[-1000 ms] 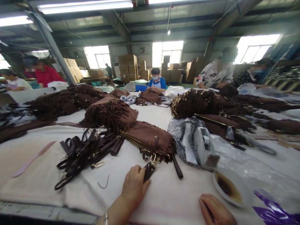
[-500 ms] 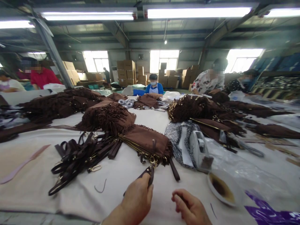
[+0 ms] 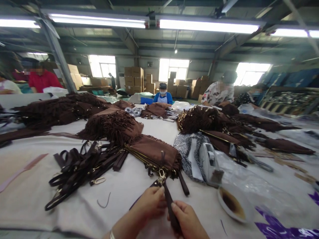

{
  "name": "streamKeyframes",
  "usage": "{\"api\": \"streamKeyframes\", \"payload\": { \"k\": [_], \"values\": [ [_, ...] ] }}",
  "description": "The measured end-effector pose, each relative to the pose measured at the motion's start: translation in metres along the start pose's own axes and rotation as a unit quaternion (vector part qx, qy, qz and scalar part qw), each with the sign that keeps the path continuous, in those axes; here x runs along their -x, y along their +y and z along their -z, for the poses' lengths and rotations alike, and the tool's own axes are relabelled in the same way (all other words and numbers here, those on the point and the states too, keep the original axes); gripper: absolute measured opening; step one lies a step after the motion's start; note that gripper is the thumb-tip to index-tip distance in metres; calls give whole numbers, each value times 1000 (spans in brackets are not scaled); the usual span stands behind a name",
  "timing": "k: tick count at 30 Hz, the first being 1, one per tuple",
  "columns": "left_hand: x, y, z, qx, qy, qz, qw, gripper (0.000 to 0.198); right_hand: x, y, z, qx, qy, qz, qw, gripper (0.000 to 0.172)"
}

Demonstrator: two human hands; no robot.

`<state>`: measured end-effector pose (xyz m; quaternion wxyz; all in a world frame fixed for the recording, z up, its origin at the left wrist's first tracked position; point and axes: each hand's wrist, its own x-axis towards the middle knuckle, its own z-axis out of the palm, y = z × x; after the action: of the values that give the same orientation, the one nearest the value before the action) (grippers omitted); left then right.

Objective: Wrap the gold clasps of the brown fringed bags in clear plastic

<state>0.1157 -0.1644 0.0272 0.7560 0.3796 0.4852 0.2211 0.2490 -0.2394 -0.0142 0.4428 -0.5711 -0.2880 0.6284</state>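
A brown fringed pouch (image 3: 154,151) with gold zippers lies on the cloth in front of me. From its near corner hangs a gold clasp (image 3: 161,173), joined to a dark brown strap (image 3: 170,202). My left hand (image 3: 152,200) is closed on the strap's upper end, just below the clasp. My right hand (image 3: 185,217) pinches the strap lower down, a little to the right. To the left lies a tangled heap of dark straps (image 3: 87,166) with gold hardware.
Piles of brown fringed pouches (image 3: 112,127) stand at centre left. On the right are a tape dispenser (image 3: 210,162), a dish of brown liquid (image 3: 233,202) and clear plastic (image 3: 259,179). A pink comb (image 3: 27,171) lies far left. Several people work beyond, one in blue (image 3: 162,95).
My right hand has moved left and taken hold of the strap. The strap now stretches down between both hands. My left hand stays near the clasp. The view has shifted slightly.
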Motion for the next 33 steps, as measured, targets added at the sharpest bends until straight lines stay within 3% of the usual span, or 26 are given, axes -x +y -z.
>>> {"api": "streamKeyframes", "payload": {
  "k": [3, 6, 9, 13, 16, 20, 23, 25, 27, 30, 33],
  "values": [
    [-23, 1, -6, 199, 5, 70, 978, 29, -6, 5, -7, -10, -22, -2, 1000, 41],
    [-34, -2, -8, 287, 15, 56, 956, 13, -11, 11, -8, -45, -33, -17, 998, 38],
    [-40, -9, -7, 272, 35, 6, 962, 8, -8, 13, -10, -44, -12, -5, 999, 36],
    [-44, -17, -13, 206, 74, -75, 973, 8, 2, 5, -20, 91, 25, 5, 995, 22],
    [-41, -16, -17, 199, 89, -72, 973, 5, 4, 2, -21, 103, 11, -16, 994, 12],
    [-33, -9, -12, 251, 39, 13, 967, 10, 0, 7, -15, 34, -94, 4, 995, 34],
    [-33, -9, -7, 268, -9, 27, 963, 12, 0, 6, -1, 164, -78, 67, 981, 48],
    [-35, -10, -5, 272, -27, 17, 962, 15, 0, -5, 15, 340, 21, 162, 926, 37],
    [-37, -12, -4, 267, -39, 16, 963, 18, -6, -24, 37, 485, 146, 235, 829, 21],
    [-37, -13, -5, 241, -43, 14, 969, 21, -25, -57, 70, 614, 286, 200, 708, 25],
    [-35, -12, -6, 219, -46, -2, 975, 22, -48, -75, 89, 679, 328, 132, 644, 32]
  ]
}}
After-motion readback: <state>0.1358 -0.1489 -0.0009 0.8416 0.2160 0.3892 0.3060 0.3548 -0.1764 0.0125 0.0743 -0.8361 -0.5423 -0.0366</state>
